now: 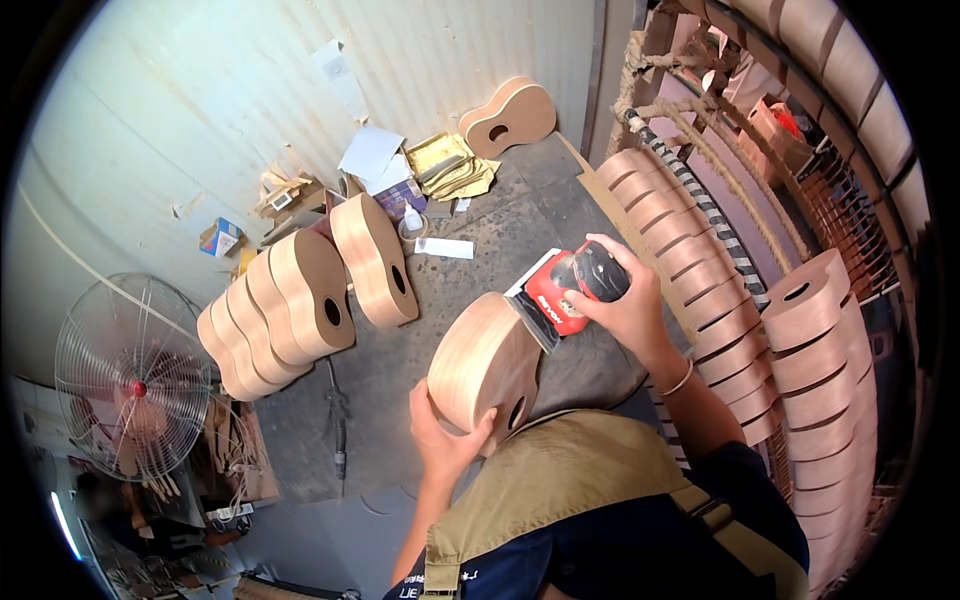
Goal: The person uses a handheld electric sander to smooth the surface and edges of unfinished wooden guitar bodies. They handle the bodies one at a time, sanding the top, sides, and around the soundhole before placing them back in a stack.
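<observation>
A pale wooden ukulele body (475, 355) stands on its side against my apron, its round sound hole facing right and toward me. My left hand (448, 438) grips its near left part, thumb on the soundboard side and fingers round the curved side. My right hand (625, 305) is wrapped over the black top of a red electric sander (556, 296). The sander is tilted, and its flat pad meets the far right end of the body; whether it presses there I cannot tell.
More ukulele bodies (290, 300) stand in a row on the dark bench (500, 225) at left, with another (510, 115) against the wall. Yellow sandpaper sheets (455, 170) and a small white bottle (412, 218) lie at the back. A cable (338, 420) and fan (135, 385) are left; stacked bodies (675, 245) line the right.
</observation>
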`<action>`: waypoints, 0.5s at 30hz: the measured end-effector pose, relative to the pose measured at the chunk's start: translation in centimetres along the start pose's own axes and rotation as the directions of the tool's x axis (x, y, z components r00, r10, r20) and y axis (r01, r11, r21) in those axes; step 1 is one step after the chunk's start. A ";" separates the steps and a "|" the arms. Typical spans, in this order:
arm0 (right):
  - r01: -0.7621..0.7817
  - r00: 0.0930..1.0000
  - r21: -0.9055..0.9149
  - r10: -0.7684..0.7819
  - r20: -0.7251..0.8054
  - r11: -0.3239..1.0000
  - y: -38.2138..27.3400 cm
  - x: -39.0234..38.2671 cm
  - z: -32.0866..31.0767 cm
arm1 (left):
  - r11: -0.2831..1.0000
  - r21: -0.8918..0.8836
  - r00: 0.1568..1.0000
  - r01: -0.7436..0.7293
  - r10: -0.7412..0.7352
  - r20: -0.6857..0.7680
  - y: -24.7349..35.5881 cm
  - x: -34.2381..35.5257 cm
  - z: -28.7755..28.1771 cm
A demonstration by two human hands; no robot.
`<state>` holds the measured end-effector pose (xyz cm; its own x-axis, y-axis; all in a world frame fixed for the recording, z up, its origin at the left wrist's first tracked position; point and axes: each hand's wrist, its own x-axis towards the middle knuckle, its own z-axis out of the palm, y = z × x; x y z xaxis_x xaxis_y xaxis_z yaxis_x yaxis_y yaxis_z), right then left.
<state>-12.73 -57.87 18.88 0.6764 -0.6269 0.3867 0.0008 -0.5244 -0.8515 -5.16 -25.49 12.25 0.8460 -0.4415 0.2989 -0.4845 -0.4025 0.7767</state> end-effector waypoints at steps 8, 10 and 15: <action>0.135 0.989 -0.099 -0.128 0.071 0.986 -4.9 -0.5 -0.9 | 1.000 0.004 1.000 -0.006 0.006 0.015 0.6 0.3 0.1; 0.100 0.993 -0.120 -0.092 0.072 0.988 -3.6 0.3 -1.2 | 1.000 0.004 1.000 -0.014 0.014 0.015 0.8 0.2 0.1; 0.015 0.991 -0.057 -0.007 0.133 0.998 -1.3 1.9 -1.8 | 1.000 -0.023 1.000 -0.009 0.009 0.002 1.1 -0.1 0.3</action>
<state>-12.79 -59.35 21.36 0.7684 -0.5409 0.3420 -0.0313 -0.5655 -0.8241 -5.85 -26.12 12.86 0.8410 -0.4468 0.3051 -0.4872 -0.3800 0.7863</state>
